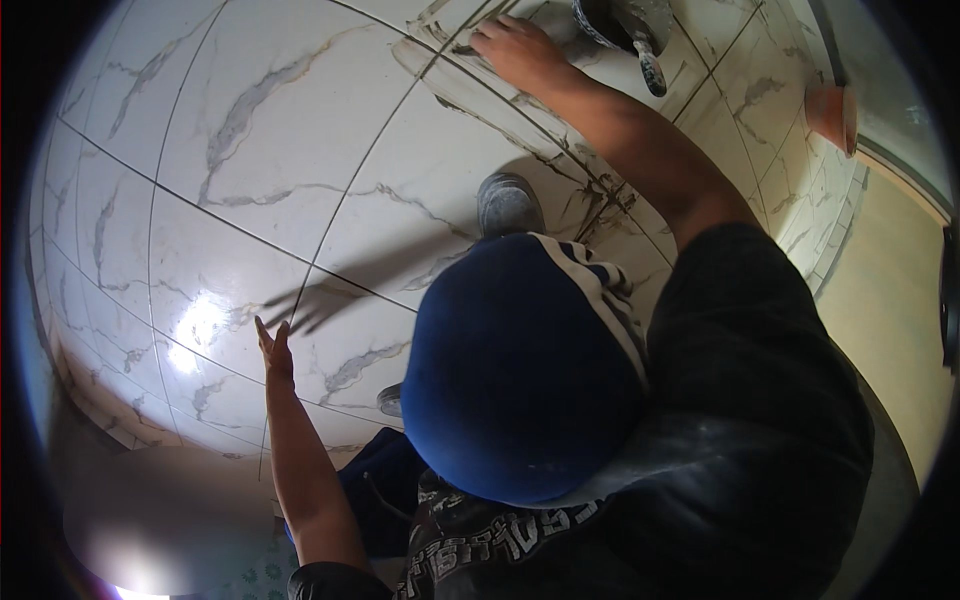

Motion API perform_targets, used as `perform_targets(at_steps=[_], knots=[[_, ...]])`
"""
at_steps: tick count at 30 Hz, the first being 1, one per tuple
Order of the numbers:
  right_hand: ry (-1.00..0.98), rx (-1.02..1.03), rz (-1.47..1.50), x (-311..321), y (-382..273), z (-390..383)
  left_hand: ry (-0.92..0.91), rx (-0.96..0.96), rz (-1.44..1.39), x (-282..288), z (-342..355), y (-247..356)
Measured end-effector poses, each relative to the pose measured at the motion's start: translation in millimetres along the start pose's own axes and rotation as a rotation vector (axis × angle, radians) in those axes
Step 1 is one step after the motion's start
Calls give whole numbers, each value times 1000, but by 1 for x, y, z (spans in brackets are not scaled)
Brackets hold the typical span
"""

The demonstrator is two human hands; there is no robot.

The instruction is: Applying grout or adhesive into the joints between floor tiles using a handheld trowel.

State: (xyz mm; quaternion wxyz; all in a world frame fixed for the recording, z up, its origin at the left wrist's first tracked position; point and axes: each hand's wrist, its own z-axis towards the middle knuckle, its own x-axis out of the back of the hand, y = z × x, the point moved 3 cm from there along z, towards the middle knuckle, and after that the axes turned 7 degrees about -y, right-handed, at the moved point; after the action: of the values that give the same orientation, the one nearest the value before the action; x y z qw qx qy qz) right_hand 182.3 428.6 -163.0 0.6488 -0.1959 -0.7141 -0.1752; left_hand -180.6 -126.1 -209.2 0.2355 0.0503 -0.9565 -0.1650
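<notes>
My right hand (518, 52) is down on the white marbled floor tiles (270, 130) at the top, over a joint smeared with dark wet paste (455, 100). Its fingers are curled together; what they hold, if anything, is hidden. Just to the right of that hand is a dark rounded container (605, 20), partly cut off by the top edge, with a paste-spattered handle (652, 75) beside it. My left hand (276, 352) hovers or rests lightly at the left with fingers apart and nothing in them, casting a long shadow on the tiles.
My bent knee (520, 370) in blue trousers fills the middle, with a dusty grey shoe (510, 205) on the tiles above it. More dark smears (605, 205) mark a tile crossing beside the right forearm. An orange pot (832, 118) stands at the far right near a wall.
</notes>
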Motion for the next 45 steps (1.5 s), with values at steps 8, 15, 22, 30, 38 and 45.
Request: perform_targets(at_steps=[8,15,22,30,38,45], knots=[[-54,367,-61,-15,-8,-127,163,-490,367,5,18,61],[-342,157,145,-24,-10,-294,103,-508,328,-14,30,120],[-137,-912,453,-17,20,-337,314,-1126,1082,3,1,119],[-232,-1008,382,-43,-56,-341,195,-1263,769,-27,-50,181],[-86,-683,547,12,-38,-260,193,-1368,782,-25,-67,196],[325,-3,165,-4,-49,-34,179,-1418,774,-36,-76,199]])
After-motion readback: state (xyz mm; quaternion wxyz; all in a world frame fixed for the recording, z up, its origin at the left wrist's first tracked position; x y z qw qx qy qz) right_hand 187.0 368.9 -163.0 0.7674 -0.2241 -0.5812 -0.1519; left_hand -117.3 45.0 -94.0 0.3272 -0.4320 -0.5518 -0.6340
